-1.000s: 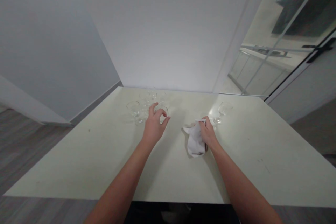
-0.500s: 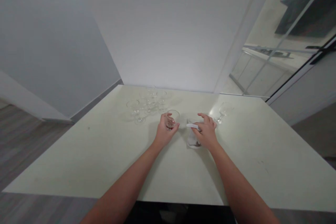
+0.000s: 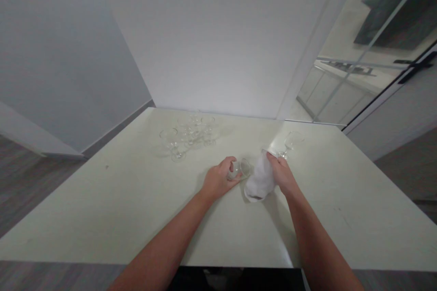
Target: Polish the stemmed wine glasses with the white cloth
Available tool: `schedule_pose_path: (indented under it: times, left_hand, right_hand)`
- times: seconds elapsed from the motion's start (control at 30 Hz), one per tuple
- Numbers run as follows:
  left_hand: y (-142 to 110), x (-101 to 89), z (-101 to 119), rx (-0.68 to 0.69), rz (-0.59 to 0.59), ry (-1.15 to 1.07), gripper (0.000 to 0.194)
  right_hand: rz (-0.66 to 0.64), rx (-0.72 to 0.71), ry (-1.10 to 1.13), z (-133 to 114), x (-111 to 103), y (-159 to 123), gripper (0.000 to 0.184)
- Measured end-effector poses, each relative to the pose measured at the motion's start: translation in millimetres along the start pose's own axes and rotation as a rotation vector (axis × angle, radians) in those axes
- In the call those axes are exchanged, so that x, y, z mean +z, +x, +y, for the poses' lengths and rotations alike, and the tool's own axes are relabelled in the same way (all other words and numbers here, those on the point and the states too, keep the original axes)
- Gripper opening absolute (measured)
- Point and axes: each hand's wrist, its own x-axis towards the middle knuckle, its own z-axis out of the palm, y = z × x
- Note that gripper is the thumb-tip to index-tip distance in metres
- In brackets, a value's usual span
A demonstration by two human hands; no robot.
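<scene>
My left hand (image 3: 218,178) is closed around a clear stemmed glass (image 3: 235,170), which lies tilted over with one round end toward the right. Whether that end is the rim or the foot, I cannot tell. To its right, my right hand (image 3: 280,170) grips a white cloth (image 3: 261,177) by its upper edge, and the cloth hangs down toward the tabletop. A small gap shows between the glass and the cloth. Just beyond my right hand is another stemmed glass (image 3: 289,143), its foot close to my fingers.
Several clear stemmed glasses (image 3: 194,129) stand grouped at the back left of the pale table (image 3: 136,209), with one glass (image 3: 172,143) nearer the front. A white wall (image 3: 218,45) rises behind the table. Glass panels (image 3: 327,86) are at the right.
The glass in my left hand has gone from upright to tipped rightward. My right hand has picked the cloth up from a bunched shape, and it now hangs longer.
</scene>
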Motion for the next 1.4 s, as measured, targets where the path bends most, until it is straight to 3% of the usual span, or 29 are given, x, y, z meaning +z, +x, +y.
schedule_pose_path:
  times: [0.07, 0.17, 0.3, 0.47, 0.6, 0.67, 0.8, 0.97, 1.1, 1.17, 1.3, 1.4]
  left_hand:
    - [0, 1.0, 1, 0.01, -0.03, 0.043, 0.042]
    - [0, 2.1, 0, 0.015, -0.044, 0.083, 0.042]
    - [-2, 1.5, 0, 0.027, -0.066, 0.119, 0.041]
    - [-3, -0.7, 3, 0.032, -0.089, 0.121, 0.044]
    - [-3, -2.0, 5, 0.041, -0.084, 0.093, 0.042]
    - [-3, -3.7, 6, 0.015, -0.056, 0.02, 0.043]
    - [-2, -11.5, 12, 0.006, -0.055, -0.319, 0.042]
    - [-3, -21.8, 23, 0.16, -0.284, -0.709, 0.035]
    - [-4, -22.7, 24, 0.078, -0.428, -0.792, 0.037]
    - [-4, -22.8, 22, 0.034, -0.384, -0.774, 0.038]
    - [1, -24.4, 15, 0.045, -0.179, -0.656, 0.033]
    - [5, -24.0, 9, 0.083, -0.119, -0.599, 0.032]
  right_hand:
    - [-0.027, 0.167, 0.235, 2, 4, 2, 0.041]
    - [-0.025, 0.272, 0.432, 0, 8, 2, 0.044]
    - [0.001, 0.17, 0.487, -9, 8, -3, 0.051]
    - [-0.318, 0.08, 0.417, -14, 1, -14, 0.075]
    - [-0.174, 0.019, 0.189, -10, -1, -12, 0.049]
    - [-0.114, -0.071, 0.08, -10, -2, -10, 0.035]
    - [-0.083, -0.215, 0.045, -15, -2, -11, 0.03]
    - [-0.231, -0.247, 0.011, -18, 10, -22, 0.027]
    - [-0.214, -0.254, -0.039, -14, 16, -23, 0.027]
    - [-0.209, -0.265, -0.039, -12, 15, -22, 0.03]
    - [-0.266, -0.288, 0.011, -11, 7, -20, 0.037]
    - [-0.484, -0.244, 0.011, -14, 3, -21, 0.033]
